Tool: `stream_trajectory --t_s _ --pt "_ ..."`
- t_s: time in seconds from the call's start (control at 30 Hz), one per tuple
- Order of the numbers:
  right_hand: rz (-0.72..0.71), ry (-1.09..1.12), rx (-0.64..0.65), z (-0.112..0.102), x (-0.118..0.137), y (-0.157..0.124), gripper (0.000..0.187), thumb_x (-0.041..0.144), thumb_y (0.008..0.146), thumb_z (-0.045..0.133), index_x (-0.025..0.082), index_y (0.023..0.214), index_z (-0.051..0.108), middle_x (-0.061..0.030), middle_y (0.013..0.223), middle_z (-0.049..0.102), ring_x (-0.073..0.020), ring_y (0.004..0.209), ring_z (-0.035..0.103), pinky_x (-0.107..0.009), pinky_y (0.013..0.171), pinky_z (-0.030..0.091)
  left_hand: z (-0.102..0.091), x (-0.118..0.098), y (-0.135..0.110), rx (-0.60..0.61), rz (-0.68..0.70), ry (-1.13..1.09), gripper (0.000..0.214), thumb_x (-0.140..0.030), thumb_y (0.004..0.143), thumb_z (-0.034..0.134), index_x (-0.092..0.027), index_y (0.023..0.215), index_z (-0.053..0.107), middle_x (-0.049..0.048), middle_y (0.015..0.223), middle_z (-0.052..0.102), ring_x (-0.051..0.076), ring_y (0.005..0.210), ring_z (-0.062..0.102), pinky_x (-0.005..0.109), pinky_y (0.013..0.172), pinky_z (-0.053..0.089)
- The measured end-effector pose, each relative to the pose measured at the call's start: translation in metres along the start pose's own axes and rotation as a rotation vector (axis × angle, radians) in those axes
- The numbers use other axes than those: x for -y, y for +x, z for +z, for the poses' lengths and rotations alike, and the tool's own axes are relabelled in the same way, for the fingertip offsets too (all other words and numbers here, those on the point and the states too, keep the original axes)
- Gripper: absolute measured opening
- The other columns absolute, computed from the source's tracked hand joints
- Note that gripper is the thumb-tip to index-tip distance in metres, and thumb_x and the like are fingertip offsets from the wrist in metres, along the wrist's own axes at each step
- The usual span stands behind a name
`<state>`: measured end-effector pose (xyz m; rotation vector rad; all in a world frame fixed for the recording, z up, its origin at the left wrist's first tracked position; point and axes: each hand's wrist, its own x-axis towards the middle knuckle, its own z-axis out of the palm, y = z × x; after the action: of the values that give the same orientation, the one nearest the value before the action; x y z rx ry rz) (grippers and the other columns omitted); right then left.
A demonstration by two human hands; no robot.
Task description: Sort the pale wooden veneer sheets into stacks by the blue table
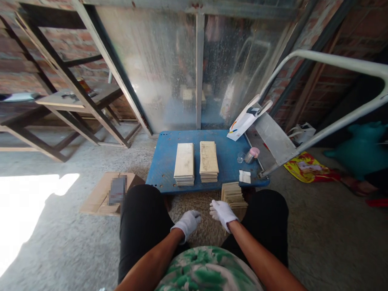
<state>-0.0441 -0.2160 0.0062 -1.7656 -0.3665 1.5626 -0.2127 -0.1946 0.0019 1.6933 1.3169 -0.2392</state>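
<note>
My left hand (187, 224) and my right hand (222, 214) wear white gloves and hang in the air above my knees, holding nothing. Close to my right hand, a bundle of thin pale slats (233, 196) leans upright against the edge of a low blue table (163, 169). On that table lie two neat stacks of pale wood-grained rectangular boards, one on the left (184, 163) and one on the right (209, 161). Both stacks are beyond the reach of my fingertips and untouched.
A small glass (241, 157), a pink-capped bottle (254, 152) and a white paper square (245, 176) sit on the table's right side. A paper bag (244, 121) leans at its back corner. A cardboard piece (106, 194) lies on the floor to my left, and a metal frame (333, 101) rises at right.
</note>
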Motion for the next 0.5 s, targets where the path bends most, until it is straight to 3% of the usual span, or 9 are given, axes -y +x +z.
stream_trajectory --t_s 0.23,0.37,0.5 --pt "-0.092 -0.078 0.027 -0.017 0.051 0.01 0.022 0.032 0.094 0.062 0.013 0.083 0.062 -0.004 0.068 0.065 -0.0086 0.051 0.058 -0.018 0.048 0.044 0.002 0.011 -0.002 0.04 -0.084 0.014 0.035 -0.026 0.089 0.053 -0.012 0.114 0.074 0.0097 0.112 0.076 0.023 0.103 0.07 0.027 0.091 0.05" --pt "-0.152 -0.189 0.031 -0.04 0.084 0.032 0.021 0.029 0.096 0.058 0.014 0.082 0.063 -0.0034 0.069 0.066 -0.0077 0.052 0.058 -0.016 0.048 0.043 0.001 0.016 -0.006 0.005 -0.117 -0.034 0.036 -0.028 0.087 0.055 -0.015 0.115 0.074 0.009 0.115 0.075 0.024 0.106 0.07 0.027 0.094 0.05" --pt "-0.213 -0.357 0.013 -0.066 0.106 0.063 0.024 0.036 0.092 0.062 0.014 0.081 0.064 -0.0042 0.069 0.067 -0.0097 0.054 0.06 -0.018 0.053 0.044 -0.001 0.012 -0.009 -0.028 -0.129 -0.115 0.037 -0.027 0.085 0.057 -0.01 0.113 0.074 0.0127 0.111 0.076 0.026 0.103 0.071 0.03 0.092 0.051"
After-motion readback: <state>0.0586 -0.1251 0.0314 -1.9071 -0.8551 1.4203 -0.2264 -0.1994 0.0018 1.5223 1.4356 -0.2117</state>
